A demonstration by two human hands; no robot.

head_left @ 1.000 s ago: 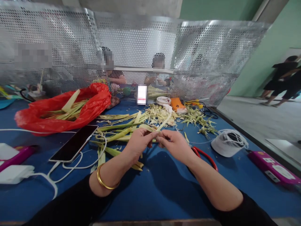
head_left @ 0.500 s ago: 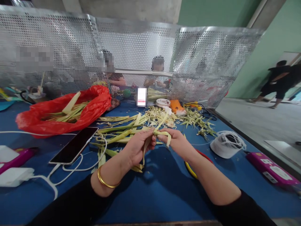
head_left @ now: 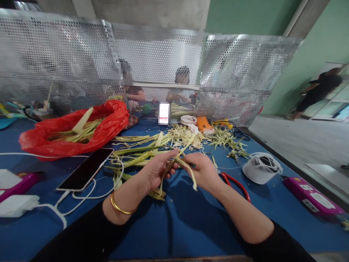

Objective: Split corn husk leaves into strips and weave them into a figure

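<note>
Pale green leaf strips (head_left: 188,170) cross between my two hands, one end pointing up and away, others hanging down. My left hand (head_left: 159,169), below a gold bangle, pinches them at the crossing with thumb and fingers. Close against it, my right hand (head_left: 201,169) has its fingers curled on the same strips; its fingertips are partly hidden. Behind my left hand lie long flat leaves (head_left: 136,159) on the blue table. Scissors with red handles (head_left: 237,182) rest beside my right wrist.
A red plastic bag (head_left: 35,136) of leaves and a phone (head_left: 85,169) on white cables lie left. Shredded scraps (head_left: 188,136) and green sprigs (head_left: 229,142) are heaped behind. White cord (head_left: 259,169) and a purple package (head_left: 311,196) stand right. People sit beyond the perforated screen (head_left: 160,54).
My hands have moved slightly lower, and my right hand has turned more palm-down. The strip end by my right hand now hangs lower. More of the scissors shows.
</note>
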